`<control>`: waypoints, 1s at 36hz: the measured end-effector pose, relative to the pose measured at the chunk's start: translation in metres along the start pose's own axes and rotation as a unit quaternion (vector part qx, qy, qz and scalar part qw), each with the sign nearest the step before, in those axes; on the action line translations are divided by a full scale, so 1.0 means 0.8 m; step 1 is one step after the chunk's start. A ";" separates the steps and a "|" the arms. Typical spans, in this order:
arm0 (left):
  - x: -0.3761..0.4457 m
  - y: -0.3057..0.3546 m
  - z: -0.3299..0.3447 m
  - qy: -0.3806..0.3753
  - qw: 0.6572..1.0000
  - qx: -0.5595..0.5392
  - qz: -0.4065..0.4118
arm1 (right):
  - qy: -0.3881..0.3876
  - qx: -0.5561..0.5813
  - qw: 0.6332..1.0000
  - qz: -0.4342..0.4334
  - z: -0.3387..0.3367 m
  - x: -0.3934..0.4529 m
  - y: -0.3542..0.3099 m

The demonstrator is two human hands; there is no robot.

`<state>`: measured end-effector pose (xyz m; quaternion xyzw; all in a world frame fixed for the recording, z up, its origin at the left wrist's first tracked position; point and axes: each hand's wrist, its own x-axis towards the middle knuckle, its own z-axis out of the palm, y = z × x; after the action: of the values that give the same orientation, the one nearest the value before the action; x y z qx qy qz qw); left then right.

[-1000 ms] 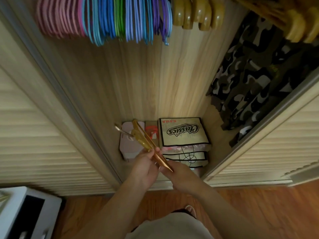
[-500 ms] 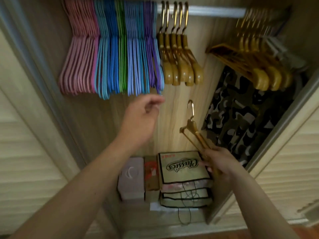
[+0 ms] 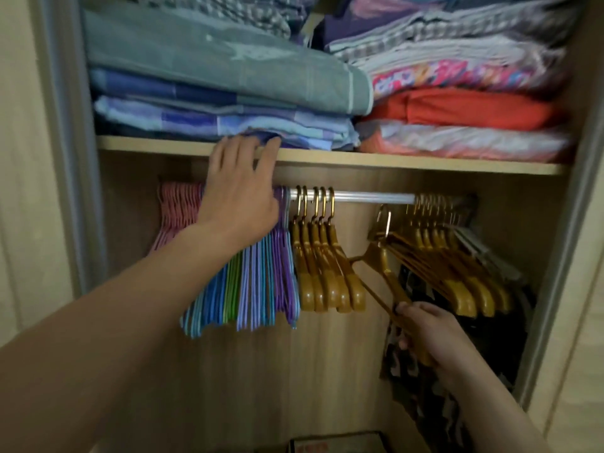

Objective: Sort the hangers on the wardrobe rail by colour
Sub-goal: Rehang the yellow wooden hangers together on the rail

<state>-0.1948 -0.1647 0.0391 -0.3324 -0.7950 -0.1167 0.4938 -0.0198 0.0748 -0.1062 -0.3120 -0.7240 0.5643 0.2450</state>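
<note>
A silver wardrobe rail (image 3: 372, 197) carries pink hangers (image 3: 176, 204) at the left, then blue, green and purple hangers (image 3: 258, 282), then several gold hangers (image 3: 323, 276), and more gold hangers (image 3: 457, 266) at the right. My left hand (image 3: 240, 191) reaches up over the coloured hangers with straight fingers, its fingertips at the shelf edge above the rail. My right hand (image 3: 428, 335) grips the lower arm of a loose gold hanger (image 3: 380, 253), whose hook sits just under the bare stretch of rail.
A wooden shelf (image 3: 408, 160) above the rail holds stacks of folded bedding (image 3: 222, 76) and clothes. A camouflage garment (image 3: 421, 387) hangs at the lower right. Wardrobe door frames stand at both sides. A box top (image 3: 336, 444) shows at the bottom.
My view has tilted up from the wardrobe floor to the rail and shelf. My left hand let go of the gold hanger and rose to the rail; my right hand lifted the hanger towards the rail.
</note>
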 end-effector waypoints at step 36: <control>-0.002 0.007 0.012 0.005 1.000 0.011 -0.010 | -0.079 -0.062 0.995 -0.025 0.069 0.097 -0.058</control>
<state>-0.1976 -0.1558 0.0324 -0.3185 -0.7968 -0.1145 0.5006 -0.1203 0.0865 -0.0742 -0.2622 -0.7827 0.5347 0.1810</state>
